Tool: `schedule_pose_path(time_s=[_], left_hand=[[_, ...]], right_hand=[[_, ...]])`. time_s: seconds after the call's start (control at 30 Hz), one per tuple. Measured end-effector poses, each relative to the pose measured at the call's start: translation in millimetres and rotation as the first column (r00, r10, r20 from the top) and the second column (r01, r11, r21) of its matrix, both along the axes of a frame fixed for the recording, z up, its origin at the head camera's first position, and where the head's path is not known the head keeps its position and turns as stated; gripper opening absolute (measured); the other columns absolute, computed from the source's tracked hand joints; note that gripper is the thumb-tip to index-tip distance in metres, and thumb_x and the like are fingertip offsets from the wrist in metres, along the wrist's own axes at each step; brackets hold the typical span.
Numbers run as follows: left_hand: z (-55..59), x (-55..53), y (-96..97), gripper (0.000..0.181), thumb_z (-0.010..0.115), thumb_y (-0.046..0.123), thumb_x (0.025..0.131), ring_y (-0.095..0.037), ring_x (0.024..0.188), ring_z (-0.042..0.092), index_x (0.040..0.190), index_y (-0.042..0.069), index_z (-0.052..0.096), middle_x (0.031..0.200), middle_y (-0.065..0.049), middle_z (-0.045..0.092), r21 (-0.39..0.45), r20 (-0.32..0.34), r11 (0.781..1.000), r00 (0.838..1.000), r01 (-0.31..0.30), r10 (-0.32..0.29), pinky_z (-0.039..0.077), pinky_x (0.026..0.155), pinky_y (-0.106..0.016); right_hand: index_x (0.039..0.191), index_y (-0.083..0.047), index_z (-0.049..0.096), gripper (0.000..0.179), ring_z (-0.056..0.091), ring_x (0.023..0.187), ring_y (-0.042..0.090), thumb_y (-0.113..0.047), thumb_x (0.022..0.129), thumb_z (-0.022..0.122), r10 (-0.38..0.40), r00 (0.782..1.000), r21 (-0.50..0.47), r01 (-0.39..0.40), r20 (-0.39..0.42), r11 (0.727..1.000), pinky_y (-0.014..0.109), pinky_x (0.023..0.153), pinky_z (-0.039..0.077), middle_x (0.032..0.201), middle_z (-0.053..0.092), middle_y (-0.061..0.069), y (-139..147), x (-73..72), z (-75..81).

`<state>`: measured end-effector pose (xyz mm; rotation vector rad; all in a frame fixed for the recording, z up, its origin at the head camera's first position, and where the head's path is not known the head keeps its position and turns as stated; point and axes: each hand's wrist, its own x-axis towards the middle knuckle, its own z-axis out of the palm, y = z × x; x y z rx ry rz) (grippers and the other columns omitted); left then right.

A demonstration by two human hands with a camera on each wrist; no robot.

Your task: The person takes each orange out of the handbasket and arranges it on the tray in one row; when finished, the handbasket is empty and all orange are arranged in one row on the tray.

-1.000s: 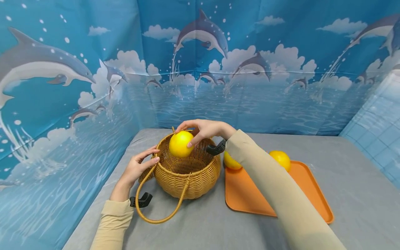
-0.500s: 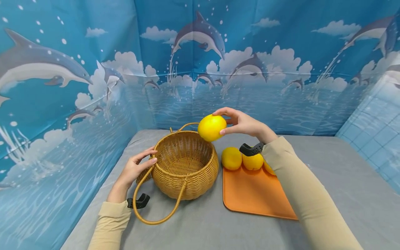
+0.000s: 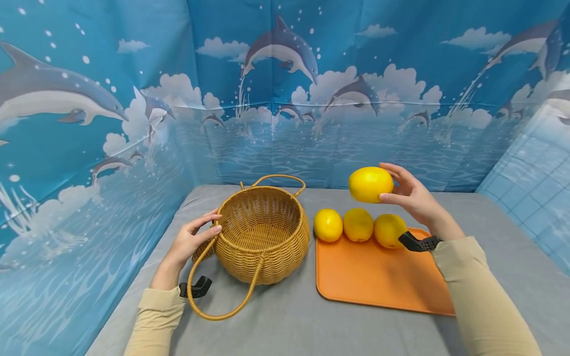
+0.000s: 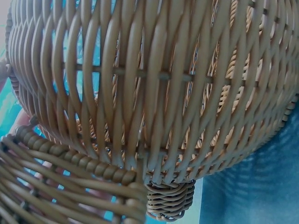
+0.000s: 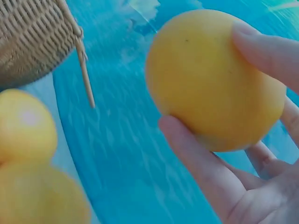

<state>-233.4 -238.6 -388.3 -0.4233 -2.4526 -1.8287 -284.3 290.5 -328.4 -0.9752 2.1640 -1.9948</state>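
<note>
My right hand (image 3: 411, 198) holds a yellow citrus fruit (image 3: 370, 184) between thumb and fingers, raised above the far side of the orange tray (image 3: 378, 282). Seen from the right wrist, this fruit (image 5: 210, 79) is round and smooth, with the thumb on one side and the fingers under the other. Three similar fruits (image 3: 358, 225) sit in a row along the tray's far edge. My left hand (image 3: 189, 242) grips the rim of the round wicker basket (image 3: 262, 267) at its left side. No fruit shows inside the basket. The left wrist view is filled by the basket's woven side (image 4: 159, 84), which mostly hides the fingers.
One basket handle (image 3: 222, 316) hangs down in front onto the grey cloth (image 3: 289, 321); the other handle (image 3: 285, 176) stands out at the back. A wicker lid (image 3: 202, 250) hangs at the basket's left. A dolphin-print curtain (image 3: 249, 133) encloses the back and left.
My right hand has carried the fruit up out of the basket's mouth and rightward to above the tray. The left hand has stayed at the rim.
</note>
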Motion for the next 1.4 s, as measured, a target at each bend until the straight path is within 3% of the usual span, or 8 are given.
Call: schedule_pose_path(time_s=[0.17,0.33,0.53,0.73,0.87,1.07,1.2,1.4], left_hand=[[0.4,0.2,0.1,0.042,0.064,0.023,0.091,-0.027,0.140,0.016,0.128,0.004,0.057,0.147,-0.005,0.038,-0.001,0.001,1.000,1.000,0.005,-0.005,0.013,0.109,-0.057],[0.9,1.4,0.4,0.042,0.063,0.022,0.091,-0.027,0.141,0.015,0.129,0.004,0.057,0.148,-0.005,0.037,-0.006,-0.002,1.000,1.000,0.009,-0.009,0.013,0.109,-0.058],[0.6,1.5,0.7,0.042,0.063,0.022,0.092,-0.027,0.141,0.015,0.129,0.004,0.056,0.148,-0.005,0.037,-0.008,-0.001,1.000,1.000,0.011,-0.011,0.013,0.109,-0.058],[0.5,1.3,1.0,0.043,0.063,0.022,0.091,-0.028,0.141,0.015,0.129,0.003,0.056,0.148,-0.006,0.037,-0.007,-0.004,1.000,1.000,0.008,-0.008,0.014,0.109,-0.057],[0.0,1.1,0.6,0.044,0.063,0.022,0.091,-0.028,0.141,0.015,0.130,0.003,0.056,0.148,-0.006,0.037,-0.007,-0.003,1.000,1.000,0.008,-0.008,0.013,0.109,-0.057],[0.5,1.7,-0.3,0.044,0.064,0.023,0.091,-0.027,0.141,0.015,0.130,0.003,0.056,0.148,-0.005,0.037,-0.005,0.008,1.000,1.000,0.003,-0.003,0.014,0.109,-0.057],[1.5,1.6,0.1,0.044,0.064,0.023,0.091,-0.026,0.141,0.015,0.130,0.003,0.056,0.148,-0.004,0.037,-0.001,0.010,1.000,1.000,0.003,-0.003,0.014,0.109,-0.057],[1.7,1.6,1.2,0.044,0.064,0.022,0.091,-0.026,0.140,0.016,0.129,0.001,0.056,0.147,-0.006,0.038,0.008,0.008,1.000,1.000,-0.002,0.002,0.013,0.110,-0.056]], right_hand=[[0.149,-0.012,0.026,0.065,0.058,0.107,0.014,0.014,0.092,0.045,-0.069,0.997,-0.157,0.075,0.044,0.985,0.028,0.082,0.052,0.141,0.032,0.005,32.8,20.5,-18.8],[0.149,-0.014,0.027,0.066,0.058,0.106,0.011,0.013,0.092,0.047,-0.166,0.979,-0.236,0.191,0.122,0.953,0.027,0.080,0.053,0.143,0.027,0.001,57.3,36.5,-36.9],[0.150,-0.017,0.025,0.068,0.059,0.104,0.008,0.011,0.092,0.048,-0.247,0.956,-0.252,0.282,0.160,0.926,0.024,0.079,0.052,0.150,0.016,0.005,76.7,47.8,-57.0],[0.145,-0.015,0.034,0.061,0.061,0.096,0.008,0.008,0.091,0.052,-0.328,0.925,-0.224,0.367,0.194,0.903,0.022,0.076,0.053,0.134,0.034,-0.004,87.5,56.0,-74.1],[0.141,-0.018,0.036,0.058,0.060,0.095,0.005,0.006,0.091,0.054,-0.358,0.905,-0.221,0.407,0.229,0.887,0.021,0.075,0.053,0.127,0.038,-0.006,93.4,59.7,-86.3],[0.131,-0.025,0.036,0.053,0.059,0.092,0.001,0.004,0.091,0.056,-0.404,0.880,-0.179,0.452,0.252,0.874,0.018,0.073,0.052,0.120,0.042,-0.008,99.5,62.0,-99.9],[0.127,-0.028,0.033,0.056,0.057,0.090,-0.001,0.002,0.089,0.061,-0.479,0.840,-0.122,0.519,0.256,0.846,0.017,0.070,0.052,0.116,0.042,-0.008,101.5,60.2,-106.7],[0.145,-0.034,0.017,0.074,0.044,0.093,-0.001,-0.017,0.091,0.064,-0.634,0.756,0.192,0.606,0.161,0.772,0.011,0.070,0.046,0.138,0.023,0.016,105.2,57.3,-115.1]])
